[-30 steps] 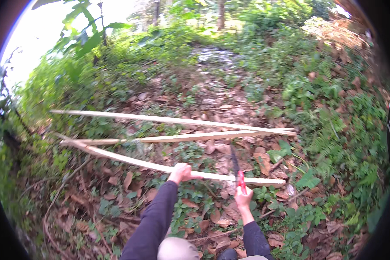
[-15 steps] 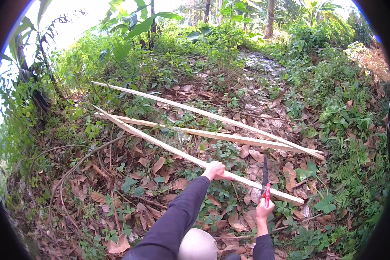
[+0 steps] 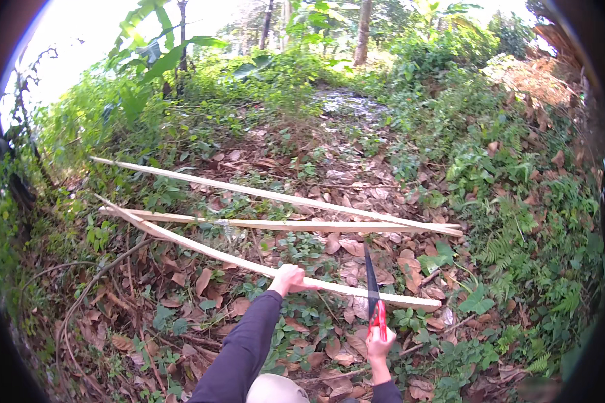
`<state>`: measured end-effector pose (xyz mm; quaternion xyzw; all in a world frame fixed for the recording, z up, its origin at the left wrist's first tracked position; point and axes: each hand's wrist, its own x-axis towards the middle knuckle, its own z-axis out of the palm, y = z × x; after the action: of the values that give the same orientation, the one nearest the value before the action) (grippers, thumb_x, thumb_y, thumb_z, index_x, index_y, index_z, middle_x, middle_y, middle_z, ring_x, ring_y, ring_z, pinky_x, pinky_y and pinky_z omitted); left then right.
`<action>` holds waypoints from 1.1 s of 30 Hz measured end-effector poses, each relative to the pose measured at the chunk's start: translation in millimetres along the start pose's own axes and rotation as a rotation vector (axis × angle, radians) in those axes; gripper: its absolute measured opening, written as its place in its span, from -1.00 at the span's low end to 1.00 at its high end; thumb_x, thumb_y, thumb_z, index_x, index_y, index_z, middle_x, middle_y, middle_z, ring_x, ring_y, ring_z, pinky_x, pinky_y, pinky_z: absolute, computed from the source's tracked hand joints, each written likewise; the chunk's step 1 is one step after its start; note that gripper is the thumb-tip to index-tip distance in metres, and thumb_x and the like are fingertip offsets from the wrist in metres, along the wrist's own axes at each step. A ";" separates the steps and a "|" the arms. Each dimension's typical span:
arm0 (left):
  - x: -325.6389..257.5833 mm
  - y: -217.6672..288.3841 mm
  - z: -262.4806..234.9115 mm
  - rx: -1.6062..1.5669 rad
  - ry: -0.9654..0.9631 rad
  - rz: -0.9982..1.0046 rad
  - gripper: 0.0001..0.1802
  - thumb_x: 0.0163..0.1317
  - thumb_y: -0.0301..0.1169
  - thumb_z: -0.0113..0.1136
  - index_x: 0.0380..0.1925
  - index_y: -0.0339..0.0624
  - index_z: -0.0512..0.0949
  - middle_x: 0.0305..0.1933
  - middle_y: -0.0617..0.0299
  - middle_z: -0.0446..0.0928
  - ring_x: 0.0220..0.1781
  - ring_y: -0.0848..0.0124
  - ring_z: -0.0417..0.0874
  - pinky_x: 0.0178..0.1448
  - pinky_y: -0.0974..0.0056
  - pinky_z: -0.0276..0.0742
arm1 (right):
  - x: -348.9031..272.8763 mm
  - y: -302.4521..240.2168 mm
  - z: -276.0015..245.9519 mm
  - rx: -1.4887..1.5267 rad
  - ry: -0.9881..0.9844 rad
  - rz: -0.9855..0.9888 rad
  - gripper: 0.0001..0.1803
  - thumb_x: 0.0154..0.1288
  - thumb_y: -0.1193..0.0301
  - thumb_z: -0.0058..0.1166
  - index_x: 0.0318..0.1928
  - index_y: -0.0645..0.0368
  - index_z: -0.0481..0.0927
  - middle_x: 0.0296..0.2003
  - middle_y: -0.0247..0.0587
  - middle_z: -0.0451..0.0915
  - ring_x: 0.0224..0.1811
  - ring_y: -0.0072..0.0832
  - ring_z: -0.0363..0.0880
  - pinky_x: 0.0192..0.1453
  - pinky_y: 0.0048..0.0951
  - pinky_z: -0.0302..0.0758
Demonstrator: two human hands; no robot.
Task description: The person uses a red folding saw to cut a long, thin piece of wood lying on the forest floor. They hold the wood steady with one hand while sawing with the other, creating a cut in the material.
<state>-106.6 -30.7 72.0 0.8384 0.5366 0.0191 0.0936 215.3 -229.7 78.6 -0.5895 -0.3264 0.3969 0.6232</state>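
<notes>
A long, pale wooden strip (image 3: 222, 257) slants across in front of me, its near end toward the right. My left hand (image 3: 290, 279) is closed around it, right of its middle. In my right hand (image 3: 380, 346) is a handsaw (image 3: 378, 317) with a red handle and a dark, narrow blade. That blade crosses the strip near its right end, pointing away from me. Whether the teeth have cut into the wood cannot be made out. Farther off lie a second strip (image 3: 282, 197) and a third strip (image 3: 282, 226), which meet at their right ends.
Dry brown leaves (image 3: 410, 265) and low green plants (image 3: 477, 299) cover the ground. A bent thin branch (image 3: 107, 269) lies at the left. My knee (image 3: 275, 389) shows at the lower edge. Bushes, ferns and tree trunks (image 3: 364, 33) stand farther back.
The whole view has shifted, so the strips and hands appear farther left. The saw has been drawn slightly toward me across the strip. Both hands keep their holds.
</notes>
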 end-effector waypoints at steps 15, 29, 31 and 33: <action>-2.3 6.6 -19.1 -0.007 -0.052 -0.062 0.13 -0.07 0.70 -0.09 -0.60 -0.35 0.70 -0.59 -0.18 0.61 -0.40 -0.07 0.74 -0.20 -0.02 0.66 | -58.5 -27.1 -16.1 -0.055 -0.033 0.060 -0.79 0.20 0.53 0.10 -0.58 0.27 0.52 -0.73 -0.40 0.46 -0.73 -0.66 0.43 -0.63 -0.51 0.30; -5.6 6.0 -9.7 0.136 -0.052 -0.091 0.08 -0.08 0.65 0.01 -0.60 -0.38 0.70 -0.53 -0.18 0.65 -0.38 -0.02 0.75 -0.22 0.00 0.64 | -16.3 -40.6 24.2 -0.303 0.003 -0.140 -0.67 0.27 0.38 0.15 -0.60 0.26 0.45 -0.75 -0.26 0.41 -0.69 -0.60 0.35 -0.57 -0.31 0.24; -1.2 10.1 -15.4 0.109 -0.105 -0.106 0.09 -0.07 0.65 0.00 -0.60 -0.39 0.70 -0.55 -0.18 0.64 -0.40 -0.02 0.74 -0.23 0.00 0.64 | -47.1 -30.9 5.2 -0.366 0.000 -0.139 -0.62 0.22 0.30 0.21 -0.62 0.23 0.43 -0.76 -0.20 0.40 -0.70 -0.54 0.38 -0.57 -0.26 0.24; -0.1 9.1 -8.3 0.114 -0.079 -0.086 0.09 -0.04 0.65 -0.02 -0.61 -0.39 0.69 -0.56 -0.19 0.63 -0.39 -0.04 0.74 -0.21 -0.01 0.64 | -67.3 -33.8 -9.1 -0.292 -0.025 -0.093 -0.67 0.19 0.34 0.20 -0.63 0.23 0.45 -0.77 -0.23 0.42 -0.72 -0.56 0.39 -0.58 -0.31 0.26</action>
<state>-99.7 -33.3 81.8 0.8186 0.5683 -0.0485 0.0677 195.3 -292.9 115.6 -0.6532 -0.4154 0.3232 0.5443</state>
